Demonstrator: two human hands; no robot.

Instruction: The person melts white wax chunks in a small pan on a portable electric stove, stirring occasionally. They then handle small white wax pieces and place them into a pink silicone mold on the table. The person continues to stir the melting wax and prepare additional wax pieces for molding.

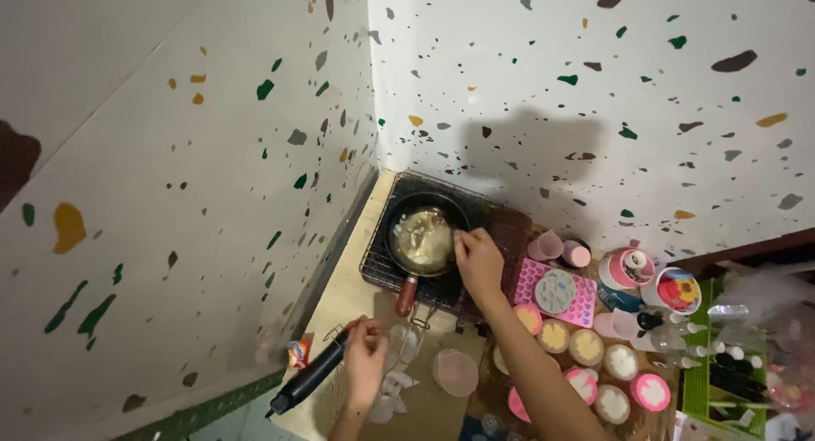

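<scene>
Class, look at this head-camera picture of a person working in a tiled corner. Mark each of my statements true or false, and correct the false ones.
1. The right hand is at the rim of the small black pan. True.
2. The pan is empty. False: it holds a pale, yellowish mass.
3. The left hand is at a black tool with a red part. True.
4. The pan sits on a wire rack. True.
5. The pink mould tray lies to the left of the pan. False: it lies to the pan's right.
6. The pan's handle points away from the person, toward the wall. False: it points toward the person.
</scene>
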